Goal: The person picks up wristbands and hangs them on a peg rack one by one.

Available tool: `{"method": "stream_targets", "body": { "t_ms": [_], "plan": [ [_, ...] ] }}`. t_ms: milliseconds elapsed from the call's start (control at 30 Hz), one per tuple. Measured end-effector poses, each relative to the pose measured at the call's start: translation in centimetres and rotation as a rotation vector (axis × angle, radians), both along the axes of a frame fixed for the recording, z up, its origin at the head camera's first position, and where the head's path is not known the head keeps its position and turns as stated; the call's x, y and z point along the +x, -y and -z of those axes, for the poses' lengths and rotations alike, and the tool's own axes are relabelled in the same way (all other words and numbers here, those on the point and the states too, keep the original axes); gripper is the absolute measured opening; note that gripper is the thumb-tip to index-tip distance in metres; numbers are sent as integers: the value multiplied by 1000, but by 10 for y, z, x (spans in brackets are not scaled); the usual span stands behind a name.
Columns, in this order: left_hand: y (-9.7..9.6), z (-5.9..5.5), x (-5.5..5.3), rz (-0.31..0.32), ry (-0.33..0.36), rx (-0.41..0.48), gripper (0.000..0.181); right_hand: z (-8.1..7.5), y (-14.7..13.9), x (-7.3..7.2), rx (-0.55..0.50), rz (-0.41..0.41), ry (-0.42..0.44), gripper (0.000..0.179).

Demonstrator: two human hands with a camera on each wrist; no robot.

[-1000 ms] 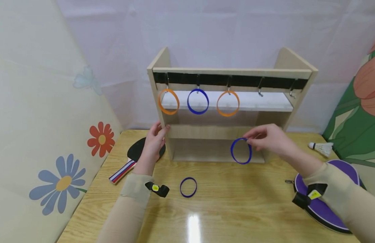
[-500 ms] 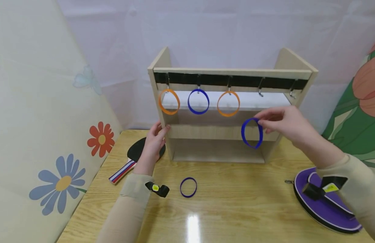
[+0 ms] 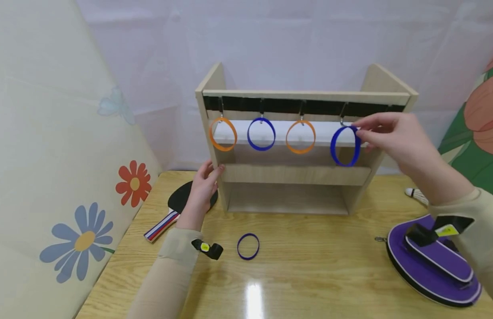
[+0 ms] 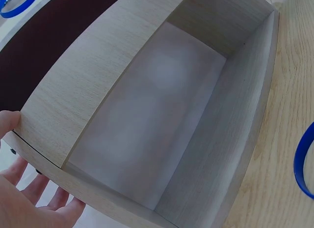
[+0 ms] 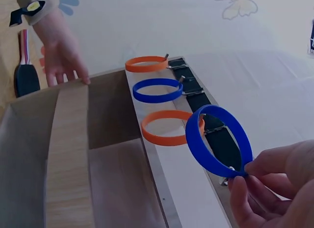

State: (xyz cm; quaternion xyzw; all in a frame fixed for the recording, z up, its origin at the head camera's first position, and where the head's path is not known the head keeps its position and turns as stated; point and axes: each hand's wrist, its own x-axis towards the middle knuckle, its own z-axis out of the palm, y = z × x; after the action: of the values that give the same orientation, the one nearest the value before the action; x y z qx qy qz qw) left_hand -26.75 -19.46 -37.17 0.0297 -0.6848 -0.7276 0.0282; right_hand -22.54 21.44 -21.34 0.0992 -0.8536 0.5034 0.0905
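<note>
My right hand (image 3: 398,135) pinches a blue silicone wristband (image 3: 345,146) by its right edge, just under the fourth hook (image 3: 342,118). In the right wrist view this wristband (image 5: 196,144) is close to the hook's tip; whether it touches cannot be told. An orange wristband (image 3: 223,134), a blue wristband (image 3: 261,134) and another orange wristband (image 3: 300,137) hang from the hooks to the left. At the left side of the small wooden shelf (image 3: 294,173), my left hand (image 3: 202,188) holds the side panel, thumb at the front edge and fingers outside.
On the table (image 3: 310,266) lies another blue wristband (image 3: 248,246). A table tennis paddle (image 3: 162,225) is at the left, partly behind the left arm. A purple case (image 3: 414,257) and a shuttlecock (image 3: 416,195) lie at the right. My right hand hides the rightmost hook in the head view.
My right hand has lifted the blue wristband up and to the right, from before the lower compartment to the fourth hook. The left hand has stayed on the shelf's side.
</note>
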Motion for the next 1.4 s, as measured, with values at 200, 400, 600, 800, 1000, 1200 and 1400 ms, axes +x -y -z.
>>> {"method": "stream_targets", "body": {
  "t_ms": [200,400,600,800,1000,1200,1400],
  "plan": [
    [1,0,-1,0,21,7,61,-6,-4,-8,-50,9,-29,11],
    [1,0,-2,3,38,18,61,-12,-6,-14,-62,29,-8,9],
    [0,-1,-1,4,40,23,60,-15,-7,-17,37,74,6,21],
    [2,2,-4,2,35,15,60,-13,-4,-19,181,116,-22,32],
    [1,2,-4,6,36,6,60,-11,1,-18,219,136,-29,29],
    [1,3,-4,3,43,0,61,-6,3,-19,235,137,-19,28],
    [2,3,-4,-3,37,2,60,-4,2,-19,212,103,-33,28]
  ]
}}
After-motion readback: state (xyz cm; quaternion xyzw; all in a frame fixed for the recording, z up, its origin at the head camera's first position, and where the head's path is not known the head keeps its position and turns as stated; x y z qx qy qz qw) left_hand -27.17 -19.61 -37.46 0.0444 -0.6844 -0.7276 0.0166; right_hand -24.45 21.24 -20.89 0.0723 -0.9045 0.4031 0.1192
